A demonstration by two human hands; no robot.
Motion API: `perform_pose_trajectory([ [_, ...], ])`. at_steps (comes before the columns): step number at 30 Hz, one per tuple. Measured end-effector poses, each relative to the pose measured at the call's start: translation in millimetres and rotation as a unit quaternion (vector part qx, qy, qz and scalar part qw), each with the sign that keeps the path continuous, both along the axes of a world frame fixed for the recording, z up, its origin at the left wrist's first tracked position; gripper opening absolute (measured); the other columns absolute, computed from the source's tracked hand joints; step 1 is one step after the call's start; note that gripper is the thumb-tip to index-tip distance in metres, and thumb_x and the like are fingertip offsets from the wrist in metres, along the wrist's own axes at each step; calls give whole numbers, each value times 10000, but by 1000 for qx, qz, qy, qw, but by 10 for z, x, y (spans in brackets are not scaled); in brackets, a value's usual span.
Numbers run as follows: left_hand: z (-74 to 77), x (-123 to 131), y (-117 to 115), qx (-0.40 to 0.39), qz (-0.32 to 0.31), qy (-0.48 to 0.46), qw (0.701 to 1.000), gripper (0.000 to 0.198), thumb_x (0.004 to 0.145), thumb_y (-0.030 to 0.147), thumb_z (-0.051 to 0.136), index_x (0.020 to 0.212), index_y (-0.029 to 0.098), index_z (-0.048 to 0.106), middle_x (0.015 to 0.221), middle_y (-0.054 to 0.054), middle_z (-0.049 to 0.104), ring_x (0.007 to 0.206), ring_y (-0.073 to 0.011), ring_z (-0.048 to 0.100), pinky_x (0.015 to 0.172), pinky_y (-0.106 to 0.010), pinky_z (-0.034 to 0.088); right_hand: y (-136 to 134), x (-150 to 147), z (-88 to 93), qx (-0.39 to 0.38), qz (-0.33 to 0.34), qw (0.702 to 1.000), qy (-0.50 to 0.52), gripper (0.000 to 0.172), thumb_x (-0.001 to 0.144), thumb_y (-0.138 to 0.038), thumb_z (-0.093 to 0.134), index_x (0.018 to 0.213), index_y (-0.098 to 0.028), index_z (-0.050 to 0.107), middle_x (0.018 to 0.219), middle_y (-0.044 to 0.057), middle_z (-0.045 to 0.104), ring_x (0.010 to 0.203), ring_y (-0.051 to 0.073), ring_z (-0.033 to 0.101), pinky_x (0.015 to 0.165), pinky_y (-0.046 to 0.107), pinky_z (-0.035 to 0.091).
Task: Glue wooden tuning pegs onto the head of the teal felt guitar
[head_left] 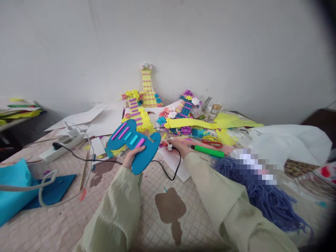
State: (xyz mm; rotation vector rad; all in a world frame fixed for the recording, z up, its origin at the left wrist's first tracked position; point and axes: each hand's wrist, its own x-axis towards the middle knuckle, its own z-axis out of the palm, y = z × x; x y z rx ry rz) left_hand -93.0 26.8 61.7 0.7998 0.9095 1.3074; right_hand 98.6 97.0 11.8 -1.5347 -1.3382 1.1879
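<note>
My left hand (133,156) is closed on the lower edge of a blue foam guitar-shaped cutout (136,143) with pink and light-blue strips glued on it, held tilted above the table. My right hand (176,146) is closed round a small white tool (169,146) with a black cord (168,173) that loops across the table; it looks like a glue gun, partly hidden by the fingers. Its tip is close to the cutout's right edge. Both arms wear pale green sleeves.
Finished paper guitars (147,87) with paper flowers lean against the wall. A green marker (208,151), red scissors (212,142), yellow paper sheets (228,121), a glass jar (214,111), purple yarn (265,196), a white power strip (63,144) and blue foam sheets (15,185) crowd the table.
</note>
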Motion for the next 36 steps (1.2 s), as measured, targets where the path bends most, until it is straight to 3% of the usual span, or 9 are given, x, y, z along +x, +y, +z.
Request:
perform_pose_trajectory([
  [3, -64, 15, 62, -25, 13, -14, 999, 318, 635, 137, 657, 951, 156, 632, 923, -52, 711, 952, -247, 632, 826, -271, 529, 8, 91, 46, 58, -10, 996, -73, 289, 851, -324, 499, 1084, -155, 533, 1098, 60, 555, 928, 180, 565, 778, 373, 489],
  [8, -240, 181, 97, -114, -75, -6, 991, 330, 607, 136, 665, 935, 138, 636, 882, -75, 715, 935, -287, 634, 828, -357, 528, -289, 290, 296, 204, -18, 970, -129, 248, 818, -341, 521, 884, -127, 628, 882, 51, 641, 800, 178, 594, 742, 325, 477],
  [12, -334, 337, 51, -130, -106, 1, 986, 354, 584, 133, 692, 934, 153, 642, 879, -67, 714, 963, -303, 619, 836, -397, 516, -694, 321, 483, 311, 49, 941, -128, 203, 771, -356, 570, 835, -194, 675, 916, 36, 664, 865, 171, 592, 766, 284, 458],
  [15, -359, 396, 20, -138, -120, 6, 983, 307, 581, 132, 690, 885, 154, 653, 847, -61, 717, 972, -301, 615, 853, -394, 502, -844, 296, 500, 350, 90, 922, -140, 157, 734, -342, 626, 807, -223, 697, 870, 32, 670, 907, 188, 581, 814, 312, 439],
  [25, -383, 404, 11, -131, -155, 13, 979, 325, 536, 140, 715, 856, 148, 657, 871, -70, 713, 989, -318, 601, 860, -404, 484, -791, 225, 416, 363, 86, 915, -153, 127, 748, -274, 610, 677, -214, 696, 719, 34, 686, 902, 215, 597, 817, 334, 447],
  [31, -429, 361, 42, -134, -142, 20, 980, 341, 550, 192, 719, 882, 163, 650, 907, -79, 705, 1006, -332, 590, 859, -430, 483, -741, 380, 373, 338, 11, 932, -128, 267, 822, -337, 488, 900, -173, 683, 873, 75, 693, 796, 193, 622, 712, 320, 483],
  [33, -443, 348, 52, -133, -138, 20, 981, 349, 542, 194, 726, 881, 166, 650, 908, -77, 704, 1011, -334, 587, 858, -432, 484, -707, 423, 346, 329, 13, 936, -127, 280, 822, -340, 484, 920, -165, 680, 863, 82, 695, 762, 192, 625, 681, 319, 488],
  [36, -445, 348, 55, -126, -138, 17, 982, 370, 521, 187, 740, 880, 162, 651, 915, -76, 704, 1019, -335, 582, 860, -420, 485, -677, 405, 326, 334, 50, 933, -125, 229, 787, -329, 548, 905, -192, 688, 930, 69, 689, 871, 193, 614, 774, 319, 473],
])
